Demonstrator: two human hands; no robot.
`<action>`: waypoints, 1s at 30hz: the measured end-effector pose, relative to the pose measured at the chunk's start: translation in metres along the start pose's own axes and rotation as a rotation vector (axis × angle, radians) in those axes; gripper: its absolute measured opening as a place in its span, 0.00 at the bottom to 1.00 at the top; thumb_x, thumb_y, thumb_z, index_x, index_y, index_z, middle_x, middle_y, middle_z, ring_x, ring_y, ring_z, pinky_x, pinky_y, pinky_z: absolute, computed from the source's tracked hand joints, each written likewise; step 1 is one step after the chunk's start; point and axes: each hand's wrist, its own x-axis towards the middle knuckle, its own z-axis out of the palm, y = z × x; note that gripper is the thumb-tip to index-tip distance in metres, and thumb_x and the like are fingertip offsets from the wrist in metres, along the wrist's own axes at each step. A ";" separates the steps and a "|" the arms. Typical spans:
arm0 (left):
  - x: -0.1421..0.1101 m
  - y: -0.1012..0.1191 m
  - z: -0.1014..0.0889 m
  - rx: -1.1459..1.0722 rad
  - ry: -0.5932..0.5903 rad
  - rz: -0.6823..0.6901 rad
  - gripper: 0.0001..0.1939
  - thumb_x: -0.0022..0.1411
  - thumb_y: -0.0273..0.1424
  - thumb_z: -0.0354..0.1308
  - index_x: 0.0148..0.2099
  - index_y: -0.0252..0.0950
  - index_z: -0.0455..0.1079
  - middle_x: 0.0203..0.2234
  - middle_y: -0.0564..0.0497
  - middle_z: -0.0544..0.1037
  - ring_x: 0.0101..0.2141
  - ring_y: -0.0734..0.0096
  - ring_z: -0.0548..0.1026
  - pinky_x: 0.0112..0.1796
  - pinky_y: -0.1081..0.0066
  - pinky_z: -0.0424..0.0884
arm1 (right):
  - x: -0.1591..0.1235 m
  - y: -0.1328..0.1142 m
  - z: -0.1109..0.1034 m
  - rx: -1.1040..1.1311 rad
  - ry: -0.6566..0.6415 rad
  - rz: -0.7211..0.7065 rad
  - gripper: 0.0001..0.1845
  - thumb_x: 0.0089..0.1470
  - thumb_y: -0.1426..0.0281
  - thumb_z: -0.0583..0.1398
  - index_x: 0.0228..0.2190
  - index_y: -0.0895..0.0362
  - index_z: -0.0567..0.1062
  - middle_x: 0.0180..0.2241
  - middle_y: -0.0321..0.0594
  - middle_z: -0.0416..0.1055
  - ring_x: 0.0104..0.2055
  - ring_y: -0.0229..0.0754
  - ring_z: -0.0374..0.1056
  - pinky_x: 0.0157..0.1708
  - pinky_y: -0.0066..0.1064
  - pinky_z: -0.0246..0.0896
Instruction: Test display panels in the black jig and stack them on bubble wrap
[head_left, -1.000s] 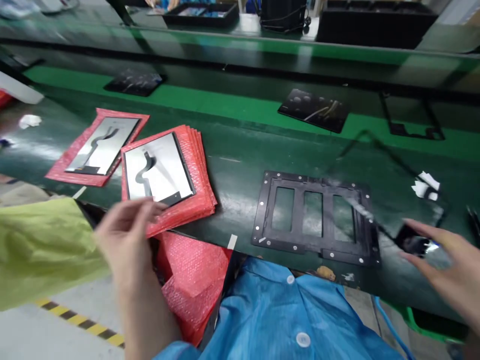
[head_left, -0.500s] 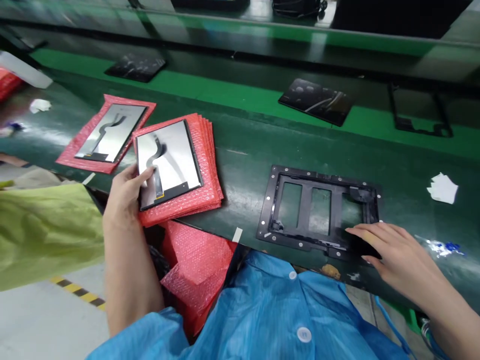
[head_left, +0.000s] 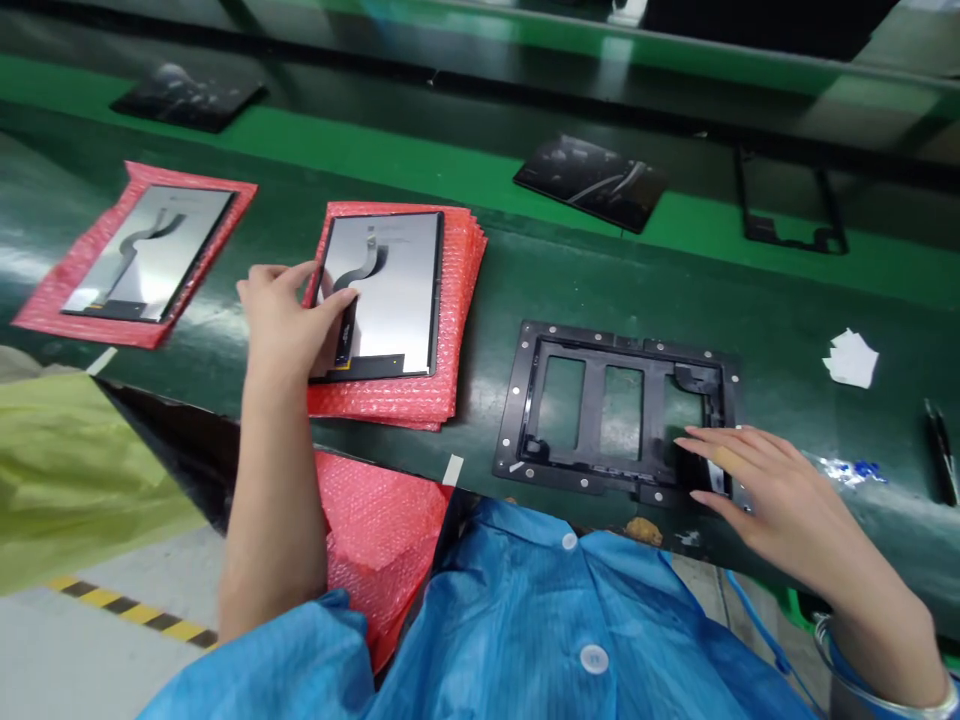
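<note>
"Where was the flat silver display panel with a grey ribbon cable [head_left: 401, 310]?"

"On the stack of red bubble-wrap sleeves [head_left: 460, 310], left of centre on the dark green bench [head_left: 514, 285]. The left hand [head_left: 291, 318] grasped it by its left edge, thumb laid on the silver face."

"And the right hand [head_left: 765, 478]?"

"Over the right end of the rectangular black frame with three windows [head_left: 652, 415], near side of the bench, fingers gently bent. Something dark showed beneath them, mostly covered, so I couldn't tell whether that hand gripped anything."

"What else lay about?"

"To the left, a second silver panel with a ribbon cable [head_left: 169, 255] on its own red bubble-wrap sleeve [head_left: 49, 305]. On the far side, a glossy black rectangular slab [head_left: 589, 182], with a thin black open frame [head_left: 762, 228] to its right. Further right and nearer were a jagged white paper piece [head_left: 851, 360] and a slim black tool [head_left: 940, 452]."
</note>
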 end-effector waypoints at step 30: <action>0.016 0.011 -0.026 -0.475 -0.104 -0.406 0.09 0.47 0.21 0.64 0.33 0.31 0.69 0.24 0.55 0.70 0.27 0.77 0.66 0.33 0.73 0.60 | 0.047 -0.017 0.014 0.206 0.232 0.074 0.11 0.64 0.72 0.56 0.42 0.57 0.78 0.43 0.41 0.80 0.44 0.45 0.75 0.43 0.39 0.69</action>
